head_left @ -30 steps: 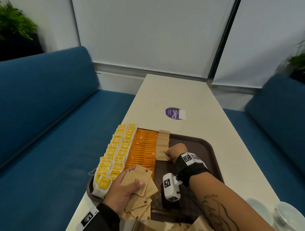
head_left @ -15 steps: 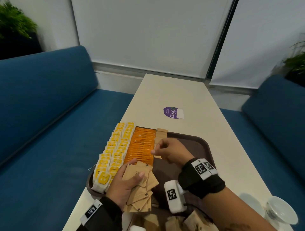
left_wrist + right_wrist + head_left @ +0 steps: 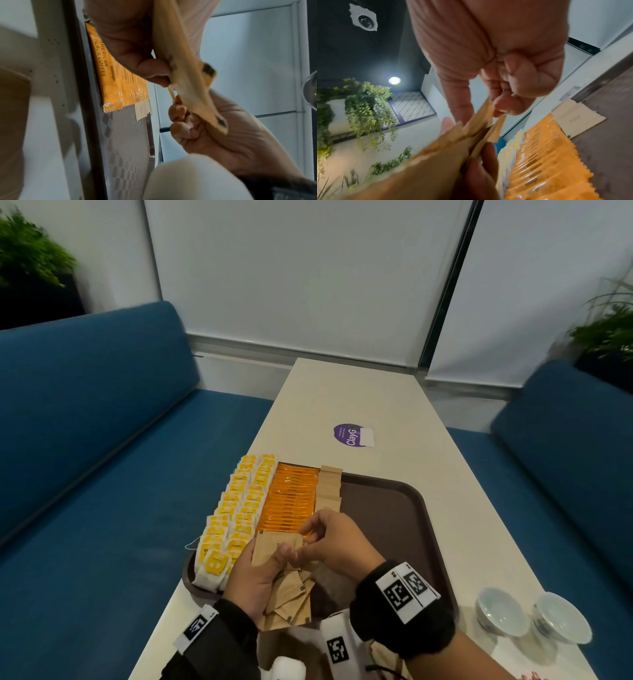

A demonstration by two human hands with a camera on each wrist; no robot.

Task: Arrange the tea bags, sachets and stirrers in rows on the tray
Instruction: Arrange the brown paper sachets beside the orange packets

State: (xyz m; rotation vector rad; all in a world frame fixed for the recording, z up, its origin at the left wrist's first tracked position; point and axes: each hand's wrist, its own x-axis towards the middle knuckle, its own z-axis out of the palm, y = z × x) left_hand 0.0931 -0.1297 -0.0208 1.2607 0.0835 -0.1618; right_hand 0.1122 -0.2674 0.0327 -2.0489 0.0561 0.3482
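A brown tray (image 3: pixel 394 508) carries two rows of yellow-tagged tea bags (image 3: pixel 239 508) on its left side. Beside them lie a row of orange coffee sachets (image 3: pixel 291 498) and a short row of pale brown sachets (image 3: pixel 329 487). Over the tray's near left corner, my left hand (image 3: pixel 274 563) grips a fanned stack of brown sachets (image 3: pixel 274 546). My right hand (image 3: pixel 303 542) pinches the far edge of the stack's top sachet. The right wrist view shows thumb and forefinger closed on that sachet edge (image 3: pixel 488 115). No stirrers show.
The tray's right half (image 3: pixel 387 542) is bare. Two small glass bowls (image 3: pixel 501 611) stand on the table at the near right. A purple sticker (image 3: pixel 352 434) lies beyond the tray. Blue sofas (image 3: pixel 102 474) flank the narrow table. More brown sachets (image 3: pixel 383 655) lie near me.
My right hand has come back from the pale brown sachet row to the stack in my left hand and taken hold of its top sachet. The left hand has risen slightly.
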